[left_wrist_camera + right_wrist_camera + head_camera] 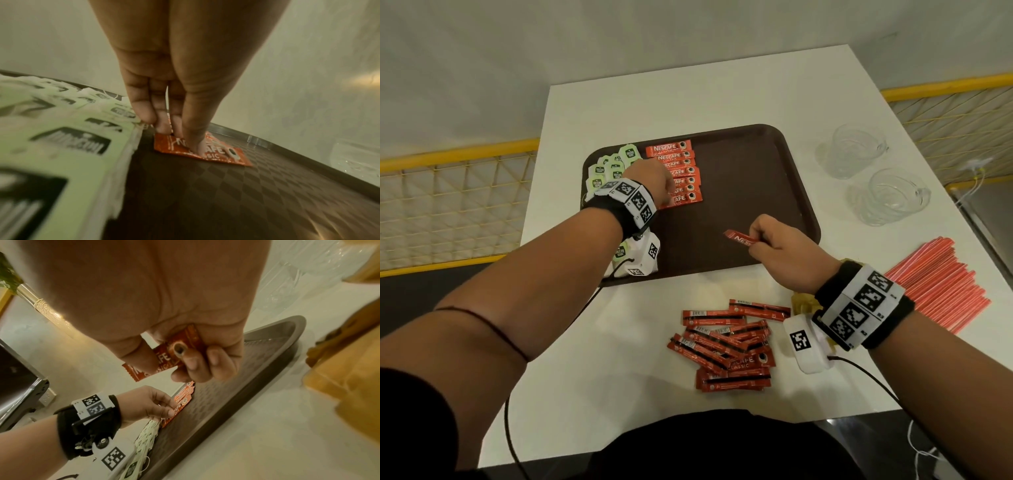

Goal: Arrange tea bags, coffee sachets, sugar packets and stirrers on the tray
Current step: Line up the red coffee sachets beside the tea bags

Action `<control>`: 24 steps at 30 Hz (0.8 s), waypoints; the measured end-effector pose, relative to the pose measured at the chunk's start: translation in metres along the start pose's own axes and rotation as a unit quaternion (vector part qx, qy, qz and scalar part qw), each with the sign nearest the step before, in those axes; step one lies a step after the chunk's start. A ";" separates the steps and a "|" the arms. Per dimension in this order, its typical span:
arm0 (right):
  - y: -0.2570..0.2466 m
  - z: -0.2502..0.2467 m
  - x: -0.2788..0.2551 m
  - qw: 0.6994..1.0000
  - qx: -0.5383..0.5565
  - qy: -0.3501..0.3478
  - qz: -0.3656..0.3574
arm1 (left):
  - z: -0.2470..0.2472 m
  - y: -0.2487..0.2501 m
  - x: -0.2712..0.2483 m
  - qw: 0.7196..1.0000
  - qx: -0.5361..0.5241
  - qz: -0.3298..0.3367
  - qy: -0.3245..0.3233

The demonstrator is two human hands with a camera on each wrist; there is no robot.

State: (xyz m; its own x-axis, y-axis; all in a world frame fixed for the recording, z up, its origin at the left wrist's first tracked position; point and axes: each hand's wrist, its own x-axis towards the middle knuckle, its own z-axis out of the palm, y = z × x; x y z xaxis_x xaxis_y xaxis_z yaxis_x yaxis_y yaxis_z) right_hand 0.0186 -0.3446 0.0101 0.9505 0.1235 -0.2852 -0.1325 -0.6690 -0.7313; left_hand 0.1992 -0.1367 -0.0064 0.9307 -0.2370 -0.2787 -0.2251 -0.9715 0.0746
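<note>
Nearest, on the table [619,342]: a loose pile of coffee sachets [726,349], most face down, well short of the tray [743,205]. A bundle of red stirrers [941,284] lies at the right edge of the table, off the tray.

Right hand [782,251]: grip closed on one sachet [741,238], pinched near its cup-print end between thumb and curled fingers. It hangs just over the near part of the tray, printed face up. The free end points left and slightly away, toward the row.

Farther: row of sachets [681,171] on the tray, laid face up, long sides parallel and touching or overlapping. Left hand [654,180] sits on the near end of the row; straight fingertips [193,141] press the nearest sachet flat, nothing gripped. Tea bags [607,169] are crowded along the tray's left side, just beside the row.

Judgement: the slot for the held sachet is at the row's near end, forward and left of the right grip. Its long axis is skewed only a little from the row; a small turn should square it. The left hand is nearer that slot and partly covers it.

Far right, two glass cups [869,174] stand off the tray.
</note>
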 end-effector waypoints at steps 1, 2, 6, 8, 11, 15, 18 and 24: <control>0.001 0.000 0.001 1.000 -0.003 0.001 -0.001 | 0.000 0.000 0.001 1.000 -0.005 0.005 -0.003; 0.001 0.000 0.002 1.000 -0.007 0.002 -0.003 | 0.000 0.000 0.001 1.000 -0.012 0.008 -0.006; 0.002 0.000 0.005 0.999 -0.030 0.012 -0.020 | -0.001 -0.001 -0.001 0.999 -0.034 0.028 0.019; 0.002 -0.001 0.007 0.999 -0.038 0.023 -0.027 | -0.005 0.003 -0.010 0.993 -0.080 0.059 0.070; 0.002 -0.001 0.011 0.997 -0.058 0.026 -0.035 | -0.014 0.019 -0.045 0.959 -0.198 0.178 0.099; -0.002 0.000 0.013 0.996 -0.067 0.032 -0.055 | -0.016 0.036 -0.088 0.934 -0.194 0.299 0.003; -0.005 0.003 0.012 0.996 -0.065 0.035 -0.057 | -0.007 0.035 -0.092 0.938 -0.138 0.317 0.004; 0.002 0.006 -0.001 0.986 -0.154 -0.065 -0.020 | -0.009 -0.013 -0.066 0.979 -0.157 0.108 0.069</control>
State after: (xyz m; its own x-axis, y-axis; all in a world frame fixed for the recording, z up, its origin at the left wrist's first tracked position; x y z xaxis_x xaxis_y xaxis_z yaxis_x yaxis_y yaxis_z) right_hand 0.0162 -0.3417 0.0054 0.9066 0.2344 -0.3510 0.0158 -0.8499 -0.5267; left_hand 0.1433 -0.1084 0.0194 0.9059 -0.4131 -0.0931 -0.3421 -0.8435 0.4140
